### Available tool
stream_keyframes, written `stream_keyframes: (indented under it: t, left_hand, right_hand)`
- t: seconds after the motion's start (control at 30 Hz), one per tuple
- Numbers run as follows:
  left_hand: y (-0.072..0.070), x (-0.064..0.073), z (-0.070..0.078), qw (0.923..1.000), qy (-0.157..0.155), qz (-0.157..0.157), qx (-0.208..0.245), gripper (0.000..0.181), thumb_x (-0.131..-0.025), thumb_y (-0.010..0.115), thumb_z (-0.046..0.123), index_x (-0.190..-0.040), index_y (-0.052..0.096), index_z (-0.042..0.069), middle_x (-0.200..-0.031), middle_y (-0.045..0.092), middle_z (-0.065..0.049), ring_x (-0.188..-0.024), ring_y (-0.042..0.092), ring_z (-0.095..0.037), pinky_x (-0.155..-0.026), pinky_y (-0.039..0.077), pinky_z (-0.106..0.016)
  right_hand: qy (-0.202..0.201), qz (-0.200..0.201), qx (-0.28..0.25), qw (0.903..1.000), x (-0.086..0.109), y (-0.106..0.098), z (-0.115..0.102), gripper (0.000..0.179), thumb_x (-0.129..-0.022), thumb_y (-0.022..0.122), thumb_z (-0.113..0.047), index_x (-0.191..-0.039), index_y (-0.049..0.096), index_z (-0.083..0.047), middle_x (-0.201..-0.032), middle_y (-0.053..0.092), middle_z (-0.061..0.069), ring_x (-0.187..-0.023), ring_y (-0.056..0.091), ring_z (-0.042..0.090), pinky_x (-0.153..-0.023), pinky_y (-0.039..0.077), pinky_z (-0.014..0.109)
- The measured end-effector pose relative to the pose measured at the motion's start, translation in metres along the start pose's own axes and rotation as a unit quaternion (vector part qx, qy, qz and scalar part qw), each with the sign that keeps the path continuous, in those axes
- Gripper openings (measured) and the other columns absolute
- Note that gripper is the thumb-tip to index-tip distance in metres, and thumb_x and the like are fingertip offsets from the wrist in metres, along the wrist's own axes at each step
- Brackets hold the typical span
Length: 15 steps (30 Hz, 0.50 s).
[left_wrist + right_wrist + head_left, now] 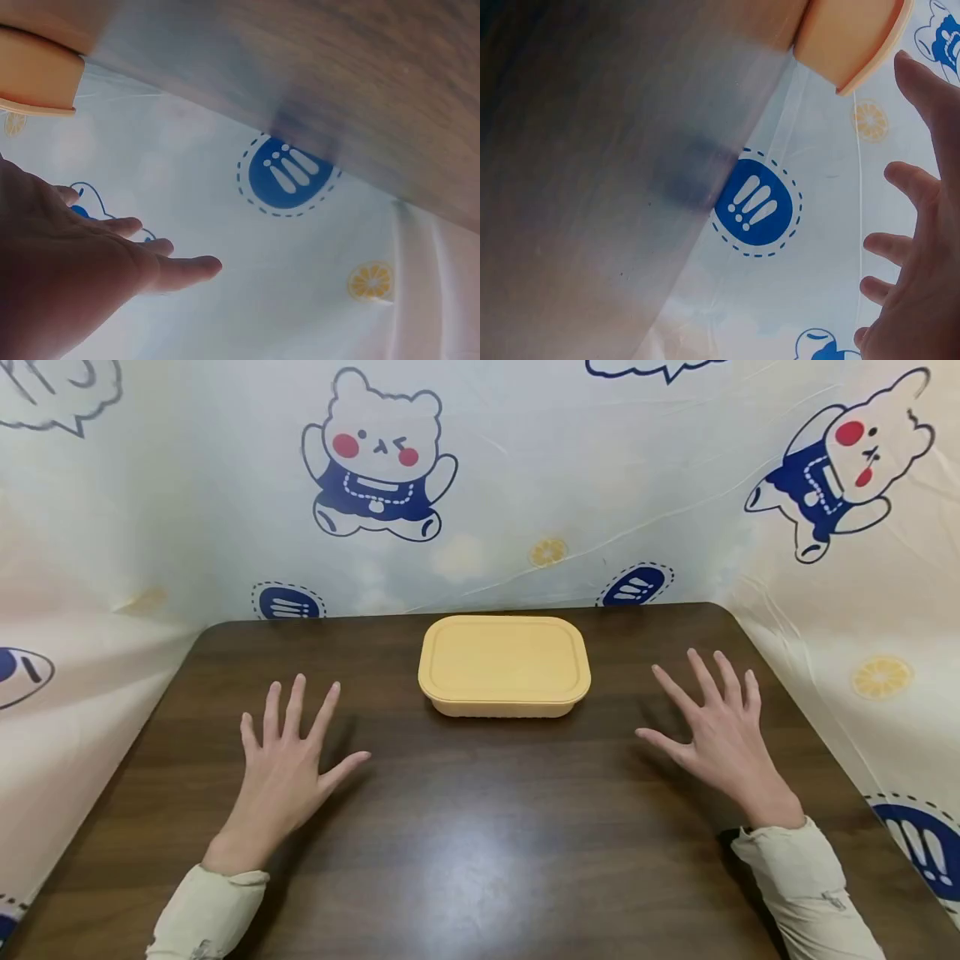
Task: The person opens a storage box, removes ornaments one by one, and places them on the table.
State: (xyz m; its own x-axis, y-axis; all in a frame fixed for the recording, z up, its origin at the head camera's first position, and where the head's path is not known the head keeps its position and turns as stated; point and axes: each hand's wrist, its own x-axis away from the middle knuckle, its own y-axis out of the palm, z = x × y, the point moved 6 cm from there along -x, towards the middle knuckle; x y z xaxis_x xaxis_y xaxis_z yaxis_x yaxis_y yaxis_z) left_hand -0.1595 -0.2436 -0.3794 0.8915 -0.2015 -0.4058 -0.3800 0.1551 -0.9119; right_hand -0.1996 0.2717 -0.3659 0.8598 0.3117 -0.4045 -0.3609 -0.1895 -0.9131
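Observation:
A yellow rectangular lidded box with rounded corners sits near the far edge of the table, its lid on. My left hand is held over the table to the left of the box, fingers spread, holding nothing. On the other side, my right hand is spread in the same way, palm down and apart from the box. Part of the box shows at the upper left in the left wrist view. The right wrist view has one end of the box at the top, beyond the thumb.
The dark brown wooden table has rounded far corners and reflects a bright patch of light. Behind it and at both sides hangs a pale curtain printed with cartoon bears and orange slices. Light sleeves cover both forearms.

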Motion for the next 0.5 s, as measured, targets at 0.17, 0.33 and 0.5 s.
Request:
stream_keyframes:
  t: [0.17, 0.33, 0.5]
  left_hand:
    - [0.003, 0.004, -0.001, 0.9999, 0.001, -0.012, 0.003, 0.103, -0.078, 0.072, 0.063, -0.160, 0.021, 0.028, -0.164, 0.012, -0.020, -0.151, 0.003, -0.042, -0.104, 0.013, -0.081]
    - [0.003, 0.001, -0.001, 0.9998, 0.010, -0.014, 0.011, 0.101, -0.079, 0.072, 0.062, -0.160, 0.022, 0.026, -0.163, 0.017, -0.021, -0.150, 0.007, -0.045, -0.103, 0.015, -0.081]
    - [0.007, -0.015, 0.004, 0.9963, 0.004, -0.065, 0.056, 0.091, -0.091, 0.060, 0.062, -0.161, 0.014, 0.026, -0.163, 0.018, -0.020, -0.147, 0.008, -0.051, -0.104, 0.014, -0.080]
  right_hand:
    - [0.002, -0.002, -0.018, 0.9998, 0.002, 0.005, -0.003, 0.088, -0.078, 0.075, -0.059, -0.153, 0.040, -0.029, -0.160, 0.025, 0.021, -0.149, 0.010, 0.043, -0.114, -0.001, 0.071]
    - [-0.009, 0.004, -0.033, 0.9994, -0.003, 0.007, -0.010, 0.086, -0.079, 0.076, -0.055, -0.153, 0.040, -0.030, -0.159, 0.027, 0.020, -0.148, 0.014, 0.042, -0.113, 0.001, 0.071]
    - [-0.025, -0.010, -0.082, 0.9963, -0.017, 0.010, -0.022, 0.080, -0.088, 0.073, -0.046, -0.156, 0.033, -0.032, -0.160, 0.027, 0.019, -0.144, 0.022, 0.045, -0.111, 0.012, 0.073]
